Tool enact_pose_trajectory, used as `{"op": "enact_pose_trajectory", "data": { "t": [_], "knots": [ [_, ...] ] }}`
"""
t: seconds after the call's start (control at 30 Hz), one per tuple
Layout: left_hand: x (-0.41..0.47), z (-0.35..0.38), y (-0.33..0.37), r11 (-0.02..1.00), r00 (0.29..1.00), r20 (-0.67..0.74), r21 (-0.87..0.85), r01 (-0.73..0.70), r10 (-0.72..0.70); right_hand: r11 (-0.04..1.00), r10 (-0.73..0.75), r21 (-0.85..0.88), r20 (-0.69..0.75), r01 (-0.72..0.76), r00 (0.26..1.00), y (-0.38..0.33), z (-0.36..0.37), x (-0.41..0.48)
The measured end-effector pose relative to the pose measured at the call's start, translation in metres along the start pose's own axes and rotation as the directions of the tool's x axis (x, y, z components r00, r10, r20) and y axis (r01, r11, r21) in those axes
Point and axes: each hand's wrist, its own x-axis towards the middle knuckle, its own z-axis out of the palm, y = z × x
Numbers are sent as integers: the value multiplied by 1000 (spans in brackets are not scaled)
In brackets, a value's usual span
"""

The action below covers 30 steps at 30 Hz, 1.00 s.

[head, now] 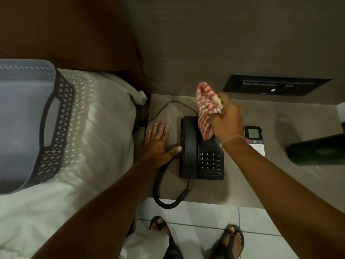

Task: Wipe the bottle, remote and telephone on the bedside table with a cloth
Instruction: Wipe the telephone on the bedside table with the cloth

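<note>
Head view: the black telephone (200, 150) sits on the tabletop (242, 184), between the bed (84, 137) and the remote (254, 140).
Left hand (158, 144): flat and spread wide, thumb touching the telephone's side.
Right hand (226, 118): squeezing a soft red-and-white cloth (205, 111) above it.
Feel: the telephone is hard and probably light, so it may slide. Best to hold its side.
Direction: long side points from the person toward the wall.

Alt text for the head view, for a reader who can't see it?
A right hand holds a red-and-white cloth over a black telephone on a bedside table, while the left hand rests flat beside it. A remote and dark bottle sit further right.
</note>
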Motion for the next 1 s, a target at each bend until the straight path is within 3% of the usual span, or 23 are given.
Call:
{"op": "enact_pose_trajectory", "data": {
  "t": [0.1,0.2,0.33,0.5,0.57,0.63,0.73,0.8,0.87,1.0],
  "knots": [
    [-1,-1,1,1000,1000,-10,-22,-15,15,962,-177,-168,216,215,960,10,20,-2],
    [-1,0,1,999,999,-28,-14,-40,39,901,-175,-288,445,325,878,20,36,-36],
    [0,5,-4,999,999,-6,4,-54,54,922,-86,-280,523,266,848,30,21,-95],
    [1,8,-3,1000,999,-33,14,-17,18,880,-176,-237,643,412,746,41,-7,-170],
    [1,8,-3,1000,999,-33,18,-15,16,887,-187,-221,631,406,753,44,-17,-182],
    [1,8,-4,1000,999,-29,4,-20,20,933,-135,-208,553,293,822,40,-29,-173],
    [1,7,-4,1000,999,-23,-7,-23,23,961,-28,-255,289,105,957,37,-40,-117],
    [2,7,-4,1000,1000,-25,2,-18,18,953,-53,-285,186,105,981,42,-37,-68],
    [2,8,-4,1000,999,-35,0,-17,17,935,-60,-328,238,138,970,46,-27,-34],
    [3,11,-4,1000,999,-43,6,5,-5,873,94,-466,452,145,887,64,-5,-40]
  ]
}}
